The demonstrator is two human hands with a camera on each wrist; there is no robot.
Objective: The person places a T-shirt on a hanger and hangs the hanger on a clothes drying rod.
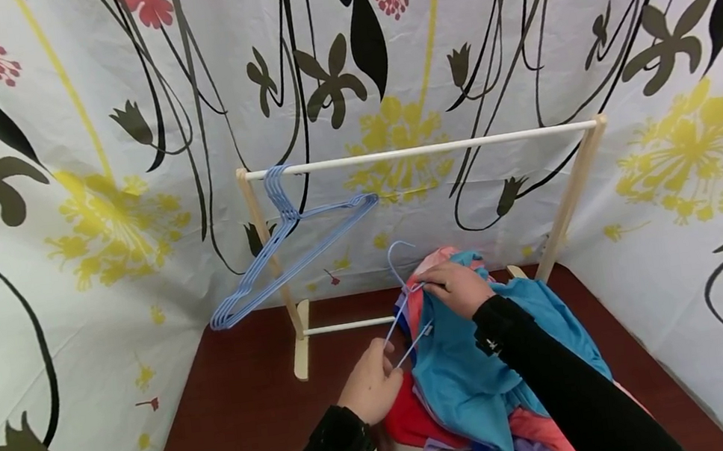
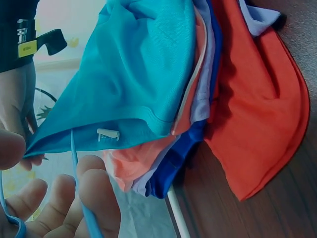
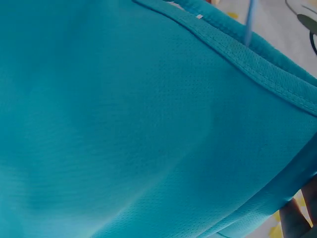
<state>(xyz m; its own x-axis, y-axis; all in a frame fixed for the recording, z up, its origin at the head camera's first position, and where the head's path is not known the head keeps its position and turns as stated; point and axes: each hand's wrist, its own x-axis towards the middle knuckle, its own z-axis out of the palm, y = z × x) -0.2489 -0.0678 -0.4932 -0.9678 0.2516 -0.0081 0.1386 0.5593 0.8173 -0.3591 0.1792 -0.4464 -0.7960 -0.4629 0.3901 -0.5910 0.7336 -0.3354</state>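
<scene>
My left hand point(image 1: 371, 386) grips a light blue hanger point(image 1: 391, 261) by one end, its hook pointing up and away. The other part of the hanger passes into the neck opening of a turquoise shirt point(image 1: 463, 367). My right hand point(image 1: 457, 287) pinches the shirt near its neckline, close by the hanger's neck. In the left wrist view a hanger bar point(image 2: 75, 158) runs from between the left fingers into the opening, beside a white label point(image 2: 108, 134). The right wrist view is mostly filled by turquoise fabric point(image 3: 138, 114), with right fingertips at its lower right edge.
Several blue hangers point(image 1: 294, 256) hang at the left end of a wooden rack's rail point(image 1: 420, 150). Under the shirt lies a pile of clothes, with a red garment point(image 1: 409, 419) and coral, purple and dark blue ones. The brown tabletop point(image 1: 236, 421) meets a flower-patterned curtain point(image 1: 160, 295).
</scene>
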